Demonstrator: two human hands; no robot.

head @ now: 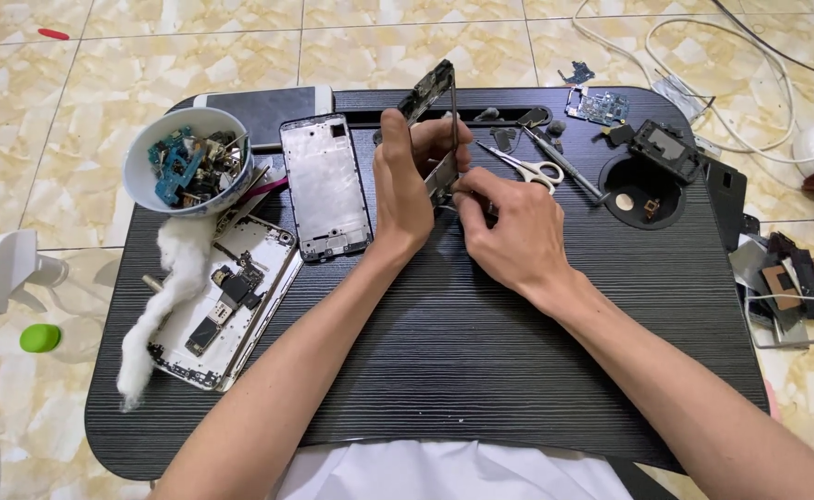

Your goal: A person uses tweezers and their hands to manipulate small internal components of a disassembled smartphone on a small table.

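Observation:
My left hand grips a dark phone frame that stands on edge above the black lap table. My right hand is closed at the frame's lower part, fingertips pinched on it; whether a tool is in those fingers is hidden. A silver phone frame lies flat just left of my left hand. Small scissors lie right behind my right hand.
A white bowl of circuit parts stands at the table's back left, with an opened phone and cotton wool in front of it. Circuit boards, a round cup hole and cables are at the right.

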